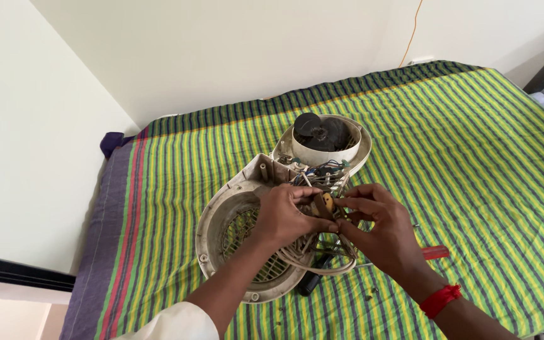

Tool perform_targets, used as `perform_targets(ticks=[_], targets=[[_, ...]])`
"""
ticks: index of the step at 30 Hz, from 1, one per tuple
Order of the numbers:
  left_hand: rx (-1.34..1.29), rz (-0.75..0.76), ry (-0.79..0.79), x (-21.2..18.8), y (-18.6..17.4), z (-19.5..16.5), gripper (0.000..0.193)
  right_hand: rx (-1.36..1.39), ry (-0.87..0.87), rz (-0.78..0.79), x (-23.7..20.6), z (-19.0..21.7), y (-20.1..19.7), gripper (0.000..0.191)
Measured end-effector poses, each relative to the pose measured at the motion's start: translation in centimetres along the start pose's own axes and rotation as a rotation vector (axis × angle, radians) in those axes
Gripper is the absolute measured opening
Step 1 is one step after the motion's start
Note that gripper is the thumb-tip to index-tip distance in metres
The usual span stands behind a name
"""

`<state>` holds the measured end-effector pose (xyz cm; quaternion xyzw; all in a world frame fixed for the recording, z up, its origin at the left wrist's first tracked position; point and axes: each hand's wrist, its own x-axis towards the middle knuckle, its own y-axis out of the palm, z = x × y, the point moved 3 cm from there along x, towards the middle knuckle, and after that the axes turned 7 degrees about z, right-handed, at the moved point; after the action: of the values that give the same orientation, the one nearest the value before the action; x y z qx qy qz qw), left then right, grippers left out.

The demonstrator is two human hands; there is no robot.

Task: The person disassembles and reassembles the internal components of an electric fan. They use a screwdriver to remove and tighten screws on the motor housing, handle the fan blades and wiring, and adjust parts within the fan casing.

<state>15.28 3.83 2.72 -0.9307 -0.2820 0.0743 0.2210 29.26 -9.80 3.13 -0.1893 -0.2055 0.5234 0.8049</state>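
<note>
On the striped sheet, a cream grille shell lies face-down beside a fan housing with a dark impeller; loose wires spill between them, partly hiding a black handle and a red tool. White walls meet behind; an orange cord hangs there. Left hand and right hand, red band at the wrist, both pinch a small brown part above the shell's right edge, fingers closed on it; its long axis cannot be told
</note>
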Motion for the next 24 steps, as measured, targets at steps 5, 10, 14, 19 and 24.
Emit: perform_targets(ticks=[5,10,14,19,24], targets=[[0.157,-0.126,0.09,-0.4,0.4,-1.7,0.059,-0.125,0.068,-0.063,-0.5,0.1,0.4,0.042],[0.374,-0.189,0.037,-0.6,0.9,-2.8,0.055,-0.081,0.148,-0.094,-0.9,-0.6,0.7,0.046],[0.534,-0.226,0.056,-0.7,1.5,-3.5,0.049,0.057,0.25,-0.053,-0.5,-1.2,0.9,0.043],[0.583,-0.296,0.1,-0.5,2.2,-3.4,0.058,0.273,0.344,-0.023,-0.2,-1.5,1.1,0.042],[0.645,-0.307,0.133,-0.8,2.8,-2.7,0.057,0.232,0.378,-0.065,-0.1,-1.0,1.0,0.039]])
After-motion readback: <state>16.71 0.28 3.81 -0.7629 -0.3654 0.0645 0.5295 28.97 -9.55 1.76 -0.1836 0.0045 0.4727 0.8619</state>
